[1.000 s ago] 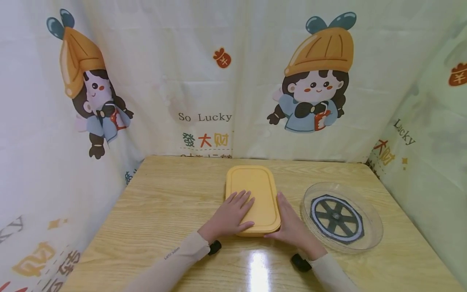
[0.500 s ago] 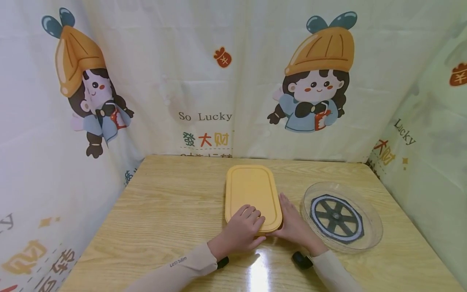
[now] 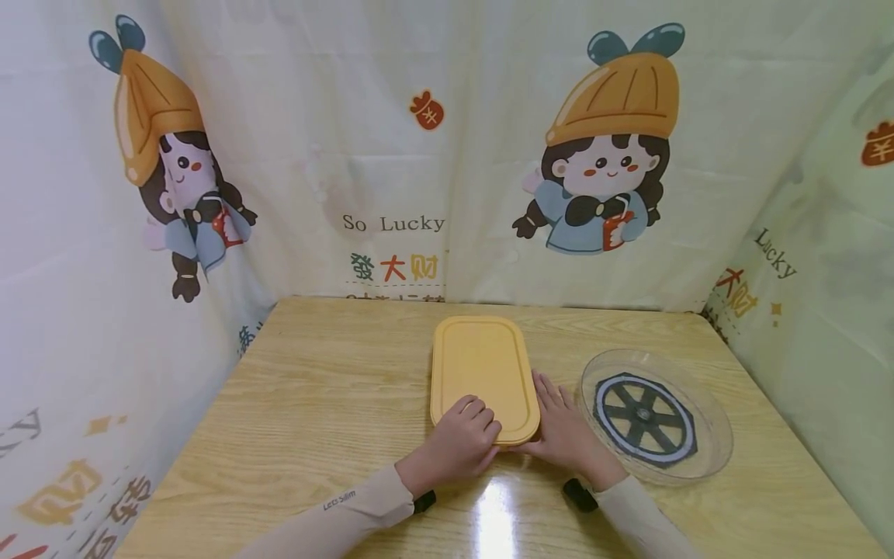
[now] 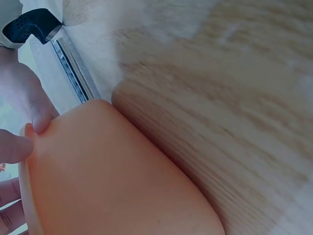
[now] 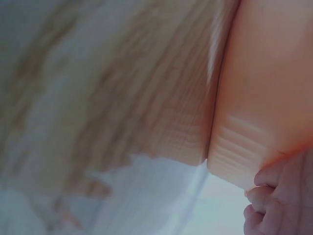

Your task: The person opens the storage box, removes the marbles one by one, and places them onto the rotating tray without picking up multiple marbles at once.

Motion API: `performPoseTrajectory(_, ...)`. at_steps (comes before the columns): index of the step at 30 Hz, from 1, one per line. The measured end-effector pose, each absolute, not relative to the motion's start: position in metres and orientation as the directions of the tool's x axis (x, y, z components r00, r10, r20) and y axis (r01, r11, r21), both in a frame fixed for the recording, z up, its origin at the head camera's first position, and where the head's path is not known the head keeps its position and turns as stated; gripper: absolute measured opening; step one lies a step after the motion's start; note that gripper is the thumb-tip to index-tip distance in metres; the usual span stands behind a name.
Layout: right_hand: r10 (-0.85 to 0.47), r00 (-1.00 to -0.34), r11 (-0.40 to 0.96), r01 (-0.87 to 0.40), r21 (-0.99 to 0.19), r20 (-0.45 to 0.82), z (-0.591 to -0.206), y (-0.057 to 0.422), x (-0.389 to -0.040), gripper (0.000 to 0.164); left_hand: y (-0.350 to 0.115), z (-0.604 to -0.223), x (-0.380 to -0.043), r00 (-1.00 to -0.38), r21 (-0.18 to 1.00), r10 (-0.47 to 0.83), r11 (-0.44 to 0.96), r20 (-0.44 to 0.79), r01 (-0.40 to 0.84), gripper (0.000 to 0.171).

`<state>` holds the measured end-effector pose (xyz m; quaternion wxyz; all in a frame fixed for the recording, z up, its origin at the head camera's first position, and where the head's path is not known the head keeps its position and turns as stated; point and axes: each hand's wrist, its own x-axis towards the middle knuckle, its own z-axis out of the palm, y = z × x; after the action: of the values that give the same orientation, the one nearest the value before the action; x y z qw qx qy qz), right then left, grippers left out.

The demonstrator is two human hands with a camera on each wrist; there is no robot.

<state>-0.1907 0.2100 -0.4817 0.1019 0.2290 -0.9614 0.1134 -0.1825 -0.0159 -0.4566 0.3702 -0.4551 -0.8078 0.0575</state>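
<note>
A yellow rectangular box (image 4: 117, 176) stands on the table with its yellow lid (image 3: 482, 373) on top. At the lid's near edge, my left hand (image 3: 461, 439) curls its fingers over the rim, with the thumb below it. My right hand (image 3: 569, 439) holds the near right corner, its fingers lying along the right side and its thumb at the front. In the left wrist view both thumbs meet the lid's rim close together. The box's smooth wall also fills the right side of the right wrist view. What lies inside is hidden by the lid.
To the right of my right hand is a clear round dish (image 3: 719, 458) holding a dark spoked wheel shape (image 3: 644, 415) with a pale ring. The wooden table (image 3: 314, 388) ends at a printed curtain (image 3: 482, 171) behind and at both sides.
My left hand has drawn back from lying flat on the lid to curl over its near edge. The right hand's fingers have spread a little at the box's side. The box stays in place.
</note>
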Motion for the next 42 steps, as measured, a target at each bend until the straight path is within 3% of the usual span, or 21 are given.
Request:
performPoseTrajectory(17,-0.400,-0.893,0.874,-0.439,-0.208,0.205,-0.480,0.208,-0.193,0.113,-0.013,-0.442,-0.183,-0.350,-0.345,0.741,0.606,0.573,0.717,0.017)
performPoseTrajectory(24,-0.424,-0.874,0.861,-0.471,-0.194,0.239,-0.481,0.210,-0.193,0.104,-0.010,-0.414,-0.189,-0.371,-0.284,0.682,0.647,0.631,0.707,0.018)
performPoseTrajectory(32,-0.426,-0.877,0.872,-0.463,-0.156,0.220,-0.475,0.208,-0.191,0.106,-0.006,-0.382,-0.203,-0.390,-0.192,0.625,0.661,0.676,0.726,0.017)
performPoseTrajectory(37,-0.420,-0.886,0.873,-0.453,-0.178,0.196,-0.475,0.208,-0.191,0.108,-0.006,-0.367,-0.211,-0.448,-0.039,0.578,0.641,0.682,0.767,0.015)
performPoseTrajectory(42,-0.406,-0.896,0.875,-0.438,-0.204,0.182,-0.478,0.210,-0.193,0.110,-0.012,-0.349,-0.222,-0.568,0.156,0.530,0.630,0.630,0.761,0.013)
